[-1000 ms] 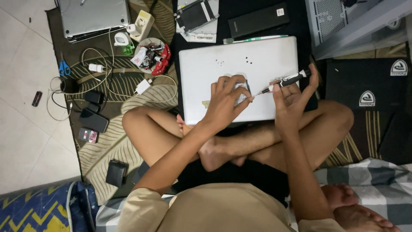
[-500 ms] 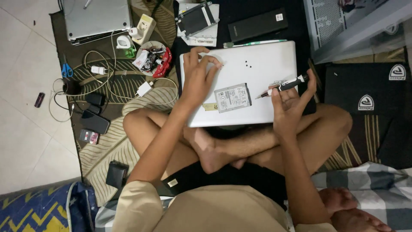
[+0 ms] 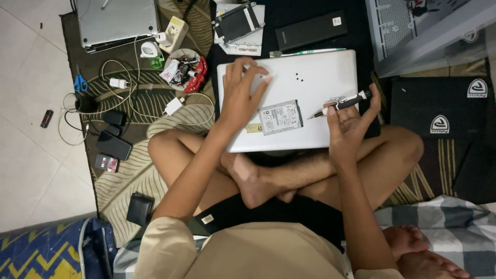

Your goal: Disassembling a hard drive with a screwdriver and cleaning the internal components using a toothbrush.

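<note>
A person sits cross-legged on a patterned rug (image 3: 155, 103) with a closed white laptop (image 3: 310, 82) resting across the knees, its plain face up. The left hand (image 3: 243, 95) lies flat on the laptop's left part, fingers spread and open, palm down, holding nothing; something small may sit under the fingertips, but the view does not show it. Just right of that hand a silver drive (image 3: 280, 117) lies flat on the laptop, label up, touching neither hand. The right hand (image 3: 351, 124) is at the laptop's right edge, palm turned up, thumb and fingers closed around a screwdriver (image 3: 341, 105) with a black-and-white handle; its tip points left toward the drive and stops short of it. Three small dark screws (image 3: 299, 77) lie together on the laptop above the drive. Beyond the laptop's far edge are a drive caddy (image 3: 238, 21) on white paper and a black box (image 3: 311, 30). To the left on the rug stand a dish (image 3: 181, 64) of red and white odds and ends, a tangle of white cables (image 3: 124, 98) with chargers, two phones (image 3: 114, 139) and blue scissors (image 3: 80, 82). A second, grey laptop (image 3: 116, 23) lies at the top left. A black bag (image 3: 439, 113) lies to the right.
</note>
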